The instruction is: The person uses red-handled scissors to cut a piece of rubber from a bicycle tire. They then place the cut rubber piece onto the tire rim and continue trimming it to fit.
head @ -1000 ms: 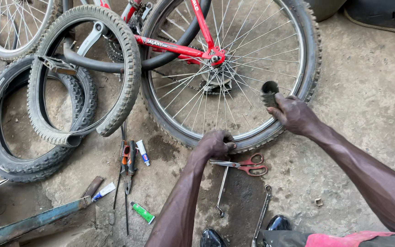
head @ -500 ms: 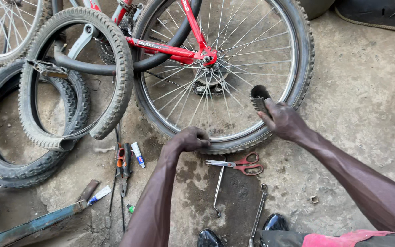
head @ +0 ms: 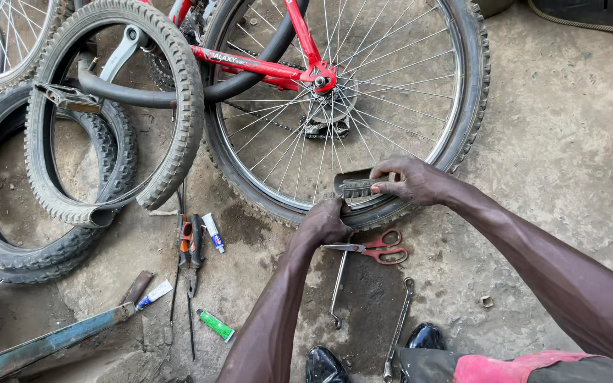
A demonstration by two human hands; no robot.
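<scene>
Both hands at the bottom of the bike wheel (head: pixel 349 106) – left hand (head: pixel 326 221) clenched on the tyre (head: pixel 473 106) edge, right hand (head: pixel 409 181) pinching a dark rubber piece (head: pixel 356 188) against the rim. Red-handled scissors (head: pixel 377 248) lie on the concrete floor (head: pixel 569 156) just below.

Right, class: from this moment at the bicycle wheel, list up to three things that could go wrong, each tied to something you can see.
1. Both hands, the left hand and right hand, work a piece of rubber at the wheel rim beside the spokes; fingers could get pinched or scraped.
2. The red-handled scissors lie just below the left wrist; it might catch the blades.
3. Spanners lie near the shoes: a possible trip hazard.
</scene>
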